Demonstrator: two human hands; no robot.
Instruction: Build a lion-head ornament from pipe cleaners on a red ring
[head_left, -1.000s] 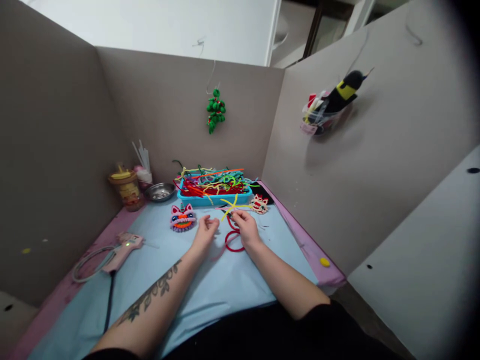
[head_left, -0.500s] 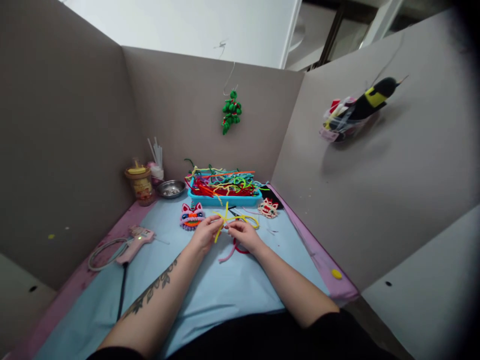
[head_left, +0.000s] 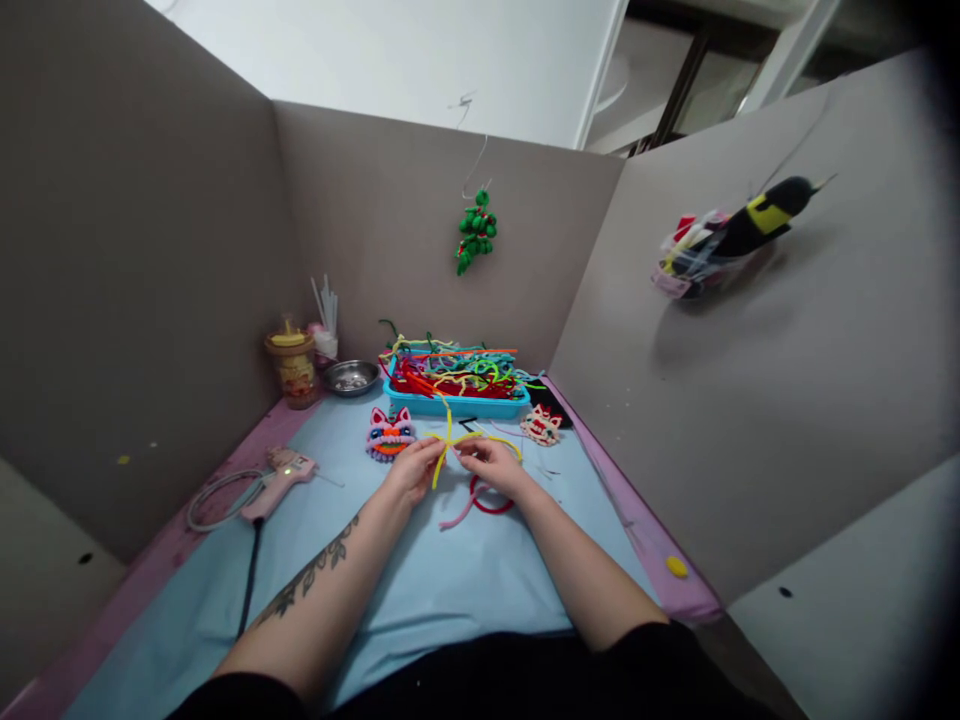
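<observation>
Yellow pipe cleaners (head_left: 449, 421), crossed in a star-like shape, are pinched in the fingers of my left hand (head_left: 417, 468). My right hand (head_left: 493, 466) is closed at the right side of the crossing, with a yellow strand running out past its knuckles. Its fingertips are close to those of my left hand, and their exact hold is too small to make out. Under my right hand lie a red pipe cleaner ring (head_left: 491, 508) and a pink pipe cleaner (head_left: 454, 522). Just behind my left hand rests a purple, pink and orange lion-head piece (head_left: 389, 436).
A blue tray (head_left: 457, 406) heaped with coloured pipe cleaners stands at the back. Left are a pink glue gun (head_left: 281, 485) with its cable, a metal bowl (head_left: 352, 378) and a lidded cup (head_left: 293, 372). A cream-and-red lion-head piece (head_left: 541, 426) lies right. Grey partitions (head_left: 390, 210) enclose the table.
The camera view has shifted slightly, moving the scene a little to the right. My right hand has moved slightly at the yellow pipe cleaners; my left hand keeps its pinch.
</observation>
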